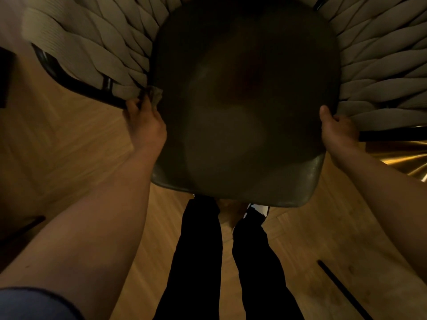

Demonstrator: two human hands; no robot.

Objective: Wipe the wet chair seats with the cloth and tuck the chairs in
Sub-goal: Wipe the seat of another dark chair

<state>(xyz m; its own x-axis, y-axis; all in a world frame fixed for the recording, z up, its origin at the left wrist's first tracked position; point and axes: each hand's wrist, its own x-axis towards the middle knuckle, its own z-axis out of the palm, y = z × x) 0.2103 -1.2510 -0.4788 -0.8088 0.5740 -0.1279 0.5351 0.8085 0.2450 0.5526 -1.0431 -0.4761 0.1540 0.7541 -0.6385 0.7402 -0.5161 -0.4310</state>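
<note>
Seen from above, a dark chair seat (245, 100) sat before the person. The left hand (144, 125) gripped its left edge, pinching a cloth (156, 95); the right hand (337, 130) gripped the right edge.

No text, label, brand, number or sign can be read anywhere in the frame; the picture is dim and blurred, and no lettering shows on any surface.
</note>
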